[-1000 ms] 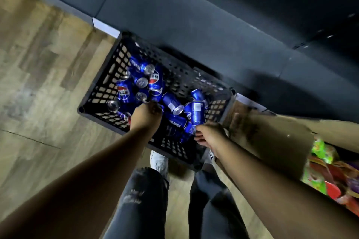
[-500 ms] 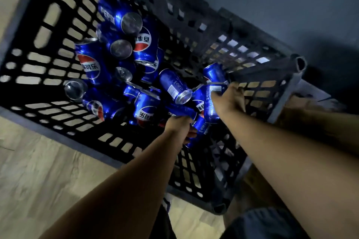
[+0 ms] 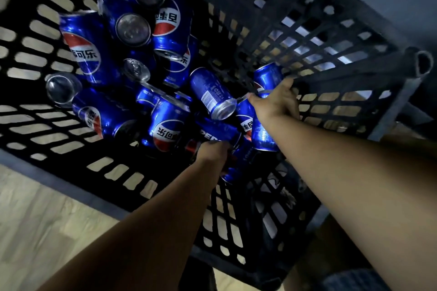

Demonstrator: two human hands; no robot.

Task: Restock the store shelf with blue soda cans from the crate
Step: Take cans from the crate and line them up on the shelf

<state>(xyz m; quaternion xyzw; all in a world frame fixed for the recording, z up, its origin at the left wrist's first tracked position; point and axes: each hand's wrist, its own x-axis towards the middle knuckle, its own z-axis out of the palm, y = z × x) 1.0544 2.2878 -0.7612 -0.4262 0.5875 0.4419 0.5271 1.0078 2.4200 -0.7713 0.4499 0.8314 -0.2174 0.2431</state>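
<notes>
Blue aluminium fills the middle of our view: both our bare hands reach down into a black slatted crate (image 3: pixel 307 38) of soda cans. Our left hand (image 3: pixel 212 151) has its fingers curled over a can lying on its side (image 3: pixel 220 133), white lettering facing up, though we cannot tell how fully the fingers wrap it. Our right hand (image 3: pixel 275 101) is closed around a second can (image 3: pixel 262 134), whose long axis runs roughly along our forearm; its lower end sticks out beneath the wrist, pointing back towards us. Just past the right fingertips another can (image 3: pixel 268 75) leans against the crate's far wall, and we cannot tell whether the fingers touch it.

To do this step well, we judge each can should be gripped around its middle and lifted straight up, so neighbours resting against it do not roll or clatter.

Outward from the hands, a barcode-side can (image 3: pixel 214 92) lies tilted between them, its silver end aimed down towards us. Further left, more cans lie jumbled in a heap (image 3: pixel 132 38), some showing round silver ends, others their red, white and blue logo. Every can in view is inside the crate; no shelf shows. Pale wood flooring (image 3: pixel 35 220) lies beyond the crate's near rim.
</notes>
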